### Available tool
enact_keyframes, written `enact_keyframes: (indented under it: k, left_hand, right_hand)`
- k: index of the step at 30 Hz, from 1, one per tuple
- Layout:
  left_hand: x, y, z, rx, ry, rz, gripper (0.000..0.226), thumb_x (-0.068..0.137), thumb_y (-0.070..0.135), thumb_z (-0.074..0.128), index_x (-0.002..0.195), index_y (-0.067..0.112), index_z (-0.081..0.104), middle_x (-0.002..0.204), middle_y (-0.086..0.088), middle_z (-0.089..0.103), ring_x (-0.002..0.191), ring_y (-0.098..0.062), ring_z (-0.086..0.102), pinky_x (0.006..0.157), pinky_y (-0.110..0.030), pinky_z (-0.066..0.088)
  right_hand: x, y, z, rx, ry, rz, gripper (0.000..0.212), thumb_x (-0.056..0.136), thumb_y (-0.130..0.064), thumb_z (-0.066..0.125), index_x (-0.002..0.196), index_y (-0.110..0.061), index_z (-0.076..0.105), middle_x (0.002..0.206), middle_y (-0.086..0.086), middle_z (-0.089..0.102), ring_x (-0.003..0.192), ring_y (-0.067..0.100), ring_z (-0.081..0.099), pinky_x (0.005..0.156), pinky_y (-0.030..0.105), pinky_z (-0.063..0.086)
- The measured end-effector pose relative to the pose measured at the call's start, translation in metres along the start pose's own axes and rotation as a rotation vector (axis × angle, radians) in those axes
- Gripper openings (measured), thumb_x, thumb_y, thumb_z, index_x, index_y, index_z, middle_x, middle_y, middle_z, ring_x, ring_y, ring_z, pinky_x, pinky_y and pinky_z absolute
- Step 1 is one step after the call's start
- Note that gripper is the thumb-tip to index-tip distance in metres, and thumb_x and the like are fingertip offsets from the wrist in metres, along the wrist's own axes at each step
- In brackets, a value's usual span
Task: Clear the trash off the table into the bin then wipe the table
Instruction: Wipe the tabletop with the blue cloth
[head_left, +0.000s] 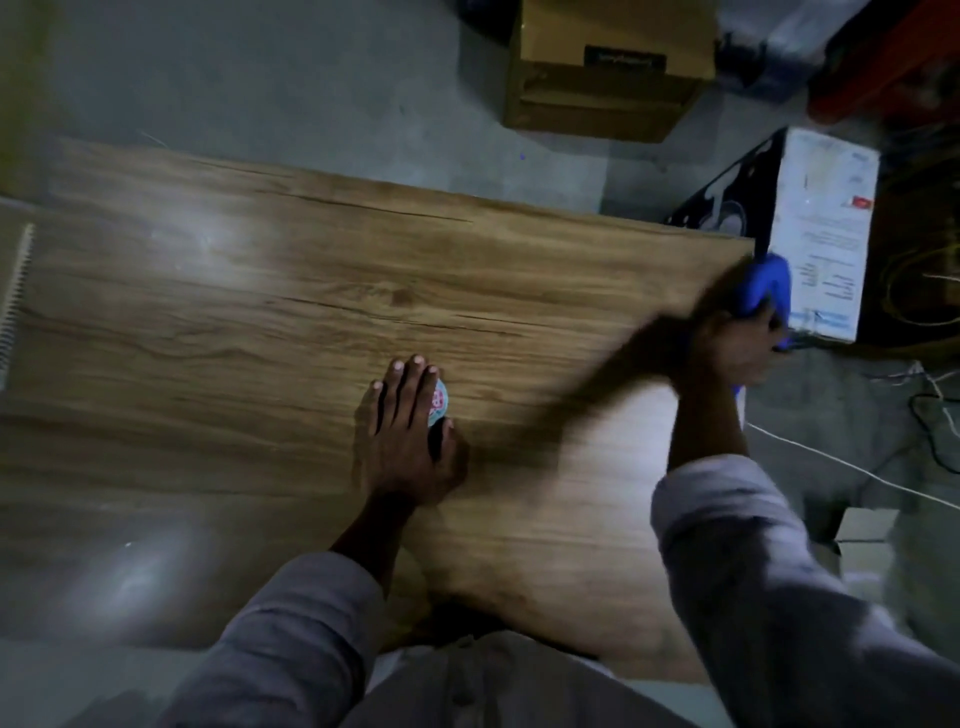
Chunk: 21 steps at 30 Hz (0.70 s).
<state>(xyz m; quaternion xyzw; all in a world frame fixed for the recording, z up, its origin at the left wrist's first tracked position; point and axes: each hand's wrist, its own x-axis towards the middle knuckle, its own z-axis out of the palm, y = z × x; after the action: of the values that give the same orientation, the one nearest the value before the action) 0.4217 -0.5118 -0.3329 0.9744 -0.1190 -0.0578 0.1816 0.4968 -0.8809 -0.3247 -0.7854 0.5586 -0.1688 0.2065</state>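
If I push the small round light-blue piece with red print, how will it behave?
The small round light-blue piece with red print seems to lie low under the left hand's flat fingers, so it is probably thin and light. On the glossy wooden table it may slide easily.
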Motion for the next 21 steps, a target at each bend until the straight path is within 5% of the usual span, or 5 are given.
enact_keyframes:
  k: [2,8,16,19,21]
  left_hand:
    - [-0.001,0.001,-0.002,0.028,0.003,0.004,0.076,0.088,0.037,0.059,0.157,0.017,0.034,0.167,-0.002,0.024,0.156,-0.02,0.012,0.124,-0.05,0.019]
    - [-0.002,-0.002,0.006,0.041,0.042,0.017,0.075,0.084,0.033,0.064,0.152,0.011,0.042,0.163,-0.007,0.033,0.155,-0.023,0.019,0.123,-0.051,0.02]
    - [-0.003,-0.002,0.009,0.074,0.015,0.007,0.074,0.089,0.039,0.052,0.157,0.018,0.033,0.167,-0.001,0.025,0.156,-0.019,0.014,0.124,-0.049,0.018]
    - [-0.005,-0.001,0.007,0.087,0.023,0.012,0.074,0.089,0.041,0.049,0.158,0.018,0.032,0.167,-0.001,0.024,0.156,-0.018,0.013,0.124,-0.049,0.018]
    - [-0.006,-0.002,0.008,0.092,0.018,0.023,0.075,0.089,0.042,0.046,0.158,0.015,0.031,0.167,-0.001,0.023,0.156,-0.019,0.013,0.124,-0.05,0.018]
  right_hand:
    - [-0.051,-0.034,-0.011,-0.077,0.227,-0.226,0.039,0.104,-0.015,0.037,0.141,-0.006,0.047,0.149,-0.007,0.053,0.136,0.018,0.05,0.108,0.037,0.03]
    - [-0.186,-0.013,-0.016,-0.322,-0.689,-1.226,0.068,0.091,-0.051,0.049,0.156,-0.045,0.03,0.167,-0.009,0.026,0.14,0.032,0.038,0.101,0.05,0.035]
    - [-0.011,0.229,0.013,-0.173,-0.144,-0.184,0.079,0.084,-0.084,0.02,0.155,-0.051,0.029,0.167,-0.018,0.014,0.14,0.036,0.034,0.115,0.055,0.015]
    - [-0.095,0.151,0.009,-0.219,-0.05,-0.289,0.074,0.082,-0.056,0.044,0.153,-0.036,0.039,0.164,-0.001,0.03,0.127,0.033,0.04,0.101,0.05,0.032]
    - [-0.189,0.048,-0.036,-0.176,-0.318,-0.786,0.073,0.083,-0.047,0.051,0.154,-0.035,0.039,0.162,0.004,0.035,0.134,0.028,0.034,0.101,0.048,0.032]
